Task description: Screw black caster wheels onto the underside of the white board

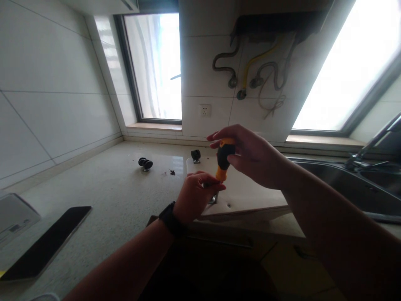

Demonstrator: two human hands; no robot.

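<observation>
My right hand [250,156] grips the yellow-and-black handle of a screwdriver [226,155], which stands nearly upright with its tip down. The fingers of my left hand [200,190] are closed around the screwdriver's shaft, just below the handle. Under them, a shiny metal piece [213,200] sits at the near left corner of a white panel [247,194]; my left hand partly hides it. A small hole [229,205] shows in the panel beside it. At the panel's far left corner stands a black caster wheel [196,155].
A loose black caster [145,163] and a small dark bit [172,172] lie on the speckled counter [119,200]. At left are a black flat slab [50,242] and a white box [15,217]. A steel sink [326,179] with a faucet [357,161] is at right.
</observation>
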